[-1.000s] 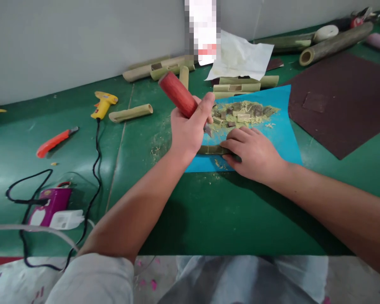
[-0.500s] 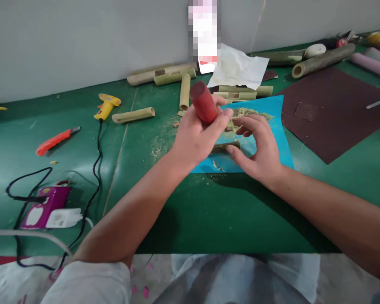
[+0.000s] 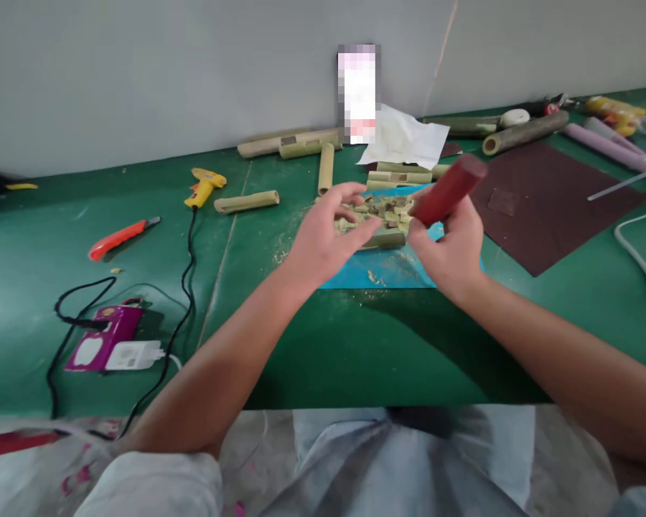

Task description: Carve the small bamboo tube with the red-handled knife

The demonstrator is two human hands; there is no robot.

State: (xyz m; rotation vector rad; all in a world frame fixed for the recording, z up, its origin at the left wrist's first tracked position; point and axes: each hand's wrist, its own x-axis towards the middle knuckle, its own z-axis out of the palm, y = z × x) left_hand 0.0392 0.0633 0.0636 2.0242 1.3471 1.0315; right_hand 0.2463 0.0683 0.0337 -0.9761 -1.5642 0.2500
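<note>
My right hand (image 3: 452,244) is wrapped round a thick red handle (image 3: 449,190), which tilts up to the right; its lower end is hidden by the fingers. Opposite it, my left hand (image 3: 328,233) has its fingers apart and holds nothing. Between the hands lies a dark green bamboo piece (image 3: 385,241) on a blue sheet (image 3: 355,276). Bamboo chips and shavings (image 3: 380,208) are heaped behind that piece, on the same sheet.
A yellow glue gun (image 3: 205,188), an orange cutter (image 3: 119,239) and a purple power strip (image 3: 105,336) with cords lie left. Bamboo tubes (image 3: 247,202) and a white paper (image 3: 403,138) stand behind. A dark brown sheet (image 3: 549,208) covers the right.
The red handle has passed from my left hand to my right hand. My left hand has opened. The view has shifted, so the table's things appear displaced.
</note>
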